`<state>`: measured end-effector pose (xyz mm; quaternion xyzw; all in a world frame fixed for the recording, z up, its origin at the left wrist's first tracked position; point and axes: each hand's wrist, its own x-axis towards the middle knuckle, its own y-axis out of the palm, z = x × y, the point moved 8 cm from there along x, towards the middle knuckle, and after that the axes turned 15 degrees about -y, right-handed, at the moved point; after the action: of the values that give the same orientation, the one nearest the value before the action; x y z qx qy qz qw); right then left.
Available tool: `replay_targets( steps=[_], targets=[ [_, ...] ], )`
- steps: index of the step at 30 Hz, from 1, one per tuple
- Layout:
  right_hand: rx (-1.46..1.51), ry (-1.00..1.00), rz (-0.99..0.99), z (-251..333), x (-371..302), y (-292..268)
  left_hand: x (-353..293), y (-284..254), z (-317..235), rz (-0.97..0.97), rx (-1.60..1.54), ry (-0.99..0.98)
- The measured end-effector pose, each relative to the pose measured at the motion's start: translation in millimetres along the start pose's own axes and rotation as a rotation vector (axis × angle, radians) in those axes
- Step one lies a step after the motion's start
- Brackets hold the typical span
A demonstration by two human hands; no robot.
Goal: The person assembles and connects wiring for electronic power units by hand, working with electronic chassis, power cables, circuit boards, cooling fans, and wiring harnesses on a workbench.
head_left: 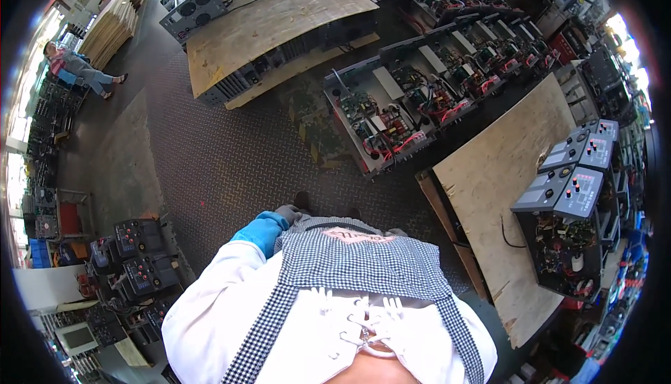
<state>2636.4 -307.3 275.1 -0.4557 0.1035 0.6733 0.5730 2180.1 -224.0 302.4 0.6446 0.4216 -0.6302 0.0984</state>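
Note:
My left hand (pixel 287 213) wears a grey glove and hangs low in front of my checked apron (pixel 363 265). A blue sleeve cover (pixel 262 234) wraps that forearm. The fingers are mostly hidden, so I cannot make out whether they hold anything. A small grey patch past the apron's right edge looks like my right hand (pixel 396 232); the apron and my body hide the rest. Neither hand visibly touches any equipment. Nearest on the right is a plywood-topped bench (pixel 489 195).
Open metal chassis (pixel 391 122) with circuit boards and red wires stand in rows ahead. A plywood stack (pixel 279 13) bears a grey unit with fans (pixel 192 10). Control panels (pixel 570 167) sit on the right; more dark units (pixel 143 265) lie left. A person (pixel 80 66) sits far left.

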Motion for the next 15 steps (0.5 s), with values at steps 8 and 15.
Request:
replay_targets(
  steps=[8,15],
  targets=[
    [-0.021,0.030,-0.001,-90,62,21,-28,-8,-34,-0.065,0.119,0.048],
    [-0.199,-0.162,-0.001,-3,41,7,-17,-11,-9,0.037,0.030,-0.023]
  ],
)
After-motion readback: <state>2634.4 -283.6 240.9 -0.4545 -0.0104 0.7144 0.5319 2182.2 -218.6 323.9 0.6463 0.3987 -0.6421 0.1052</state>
